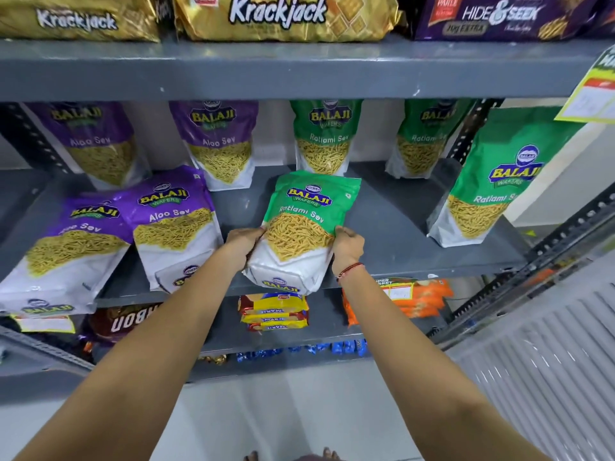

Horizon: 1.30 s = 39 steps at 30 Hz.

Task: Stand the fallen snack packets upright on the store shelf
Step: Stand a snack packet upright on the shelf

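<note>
A green Ratlami Sev packet (304, 224) leans back at the front edge of the grey middle shelf (392, 227). My left hand (244, 242) grips its left side and my right hand (347, 246) grips its right side. Two purple Aloo Sev packets (173, 224) (70, 247) lean at the front left, with a small packet (179, 276) low in front of them. Upright at the back stand two purple packets (219, 141) (96, 141) and two green ones (324, 134) (426, 138). Another green packet (492, 184) stands at the right.
The shelf above (299, 71) holds gold Krackjack packs (283, 15) and a purple Hide & Seek pack (499, 15). Below are stacked yellow biscuit packs (274, 311), orange packs (416, 297) and a dark pack (123, 321). A price tag (589, 91) hangs top right. Perforated uprights (565, 234) frame the right side.
</note>
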Available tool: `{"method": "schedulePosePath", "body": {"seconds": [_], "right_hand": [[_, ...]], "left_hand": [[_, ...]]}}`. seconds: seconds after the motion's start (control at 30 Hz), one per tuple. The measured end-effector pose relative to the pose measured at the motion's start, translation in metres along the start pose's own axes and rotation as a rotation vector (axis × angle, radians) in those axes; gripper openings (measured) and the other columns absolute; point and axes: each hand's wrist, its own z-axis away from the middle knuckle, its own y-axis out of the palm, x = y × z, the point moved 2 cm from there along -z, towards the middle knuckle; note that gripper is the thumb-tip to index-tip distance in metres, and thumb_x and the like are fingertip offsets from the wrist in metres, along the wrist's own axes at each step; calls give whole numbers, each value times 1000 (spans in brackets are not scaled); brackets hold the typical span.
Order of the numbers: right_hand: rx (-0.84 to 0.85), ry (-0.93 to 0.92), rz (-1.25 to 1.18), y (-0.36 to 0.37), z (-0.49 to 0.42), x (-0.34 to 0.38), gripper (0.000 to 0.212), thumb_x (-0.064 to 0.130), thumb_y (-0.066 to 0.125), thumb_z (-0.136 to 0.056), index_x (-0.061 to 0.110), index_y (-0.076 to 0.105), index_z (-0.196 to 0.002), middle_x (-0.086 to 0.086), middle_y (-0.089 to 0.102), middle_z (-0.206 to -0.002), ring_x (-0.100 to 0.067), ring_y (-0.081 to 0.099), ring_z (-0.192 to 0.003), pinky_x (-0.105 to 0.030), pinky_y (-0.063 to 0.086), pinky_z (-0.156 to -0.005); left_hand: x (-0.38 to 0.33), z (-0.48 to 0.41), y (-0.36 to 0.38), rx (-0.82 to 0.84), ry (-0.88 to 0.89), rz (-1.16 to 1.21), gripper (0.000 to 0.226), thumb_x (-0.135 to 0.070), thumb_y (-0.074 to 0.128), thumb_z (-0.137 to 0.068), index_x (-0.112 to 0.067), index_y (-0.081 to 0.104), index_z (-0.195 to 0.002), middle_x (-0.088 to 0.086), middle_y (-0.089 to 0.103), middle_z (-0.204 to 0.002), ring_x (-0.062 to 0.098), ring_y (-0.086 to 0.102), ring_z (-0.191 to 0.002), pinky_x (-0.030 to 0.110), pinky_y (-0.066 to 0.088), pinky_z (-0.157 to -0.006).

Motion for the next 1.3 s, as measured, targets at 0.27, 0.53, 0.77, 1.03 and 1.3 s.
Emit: {"method": "schedulePosePath", "body": {"seconds": [0.27,0.53,0.77,1.03,1.3], "right_hand": [[61,-88,-140,2,2,24,24,12,55,-92,3,67,-110,-13,67,-110,-31,61,-111,-31,47,-94],[175,-360,-271,1,10,79,27,12,52,-94,-8,64,-109,-22,66,-111,-26,60,-105,-43,46,-103],[256,-440,-279,-16,-2,97,23,8,48,-95,-9,64,-97,-4,56,-83,-10,49,-74,-20,45,-69],[326,-443,-289,-47,-34,111,25,8,47,-96,-9,61,-109,-9,64,-93,-17,60,-84,-33,50,-87],[223,-426,-294,-74,-76,113,30,8,47,-96,-13,55,-116,-23,59,-117,-31,54,-112,-53,38,-109]], "left_hand": [[-8,24,-7,-35,61,247,33,-11,66,-83,6,62,-112,20,62,-106,26,56,-89,38,46,-91],[-40,52,4,1,133,467,34,-10,57,-90,0,57,-122,20,59,-129,31,58,-118,30,46,-93],[-45,53,23,29,181,495,36,-10,56,-90,-1,56,-125,20,59,-130,29,58,-118,28,47,-91],[-47,47,70,-2,246,435,31,-16,56,-90,-7,61,-119,12,61,-129,27,56,-120,40,41,-107],[-47,41,132,86,228,452,30,-24,54,-93,-9,62,-118,10,63,-124,24,59,-112,38,49,-93]]}}
